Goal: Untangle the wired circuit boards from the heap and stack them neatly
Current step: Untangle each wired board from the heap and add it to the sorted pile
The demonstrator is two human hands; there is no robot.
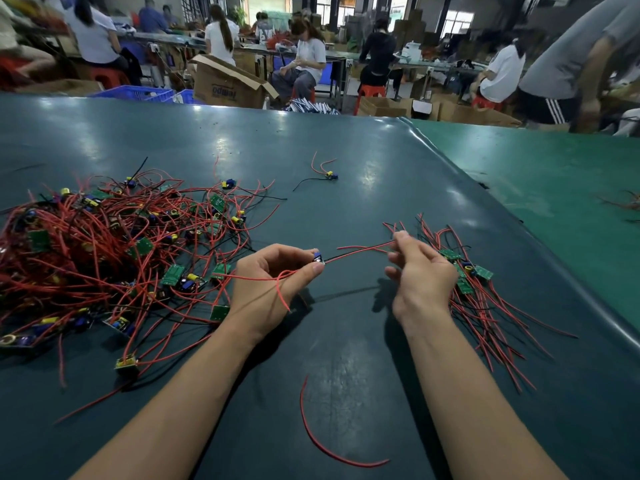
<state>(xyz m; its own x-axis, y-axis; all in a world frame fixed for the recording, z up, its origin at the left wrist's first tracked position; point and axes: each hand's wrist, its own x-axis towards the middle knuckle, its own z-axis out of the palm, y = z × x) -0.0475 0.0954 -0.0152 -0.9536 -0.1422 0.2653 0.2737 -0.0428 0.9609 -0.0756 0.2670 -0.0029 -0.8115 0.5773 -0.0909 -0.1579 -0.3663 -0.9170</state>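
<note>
Board is pinched in left hand fingers; its red wires are gripped by right hand, betw. heap & stack.

The heap of wired boards ran off the left edge of the frame, its inner boards buried under red wire; the small board pinched by the left hand was mostly hidden behind the fingertips; the right hand was blurred, its grip on the wires unclear; it covered part of the stack at right; people in the upper frame were blurred; a wire bundle was cut by the right edge.
</note>
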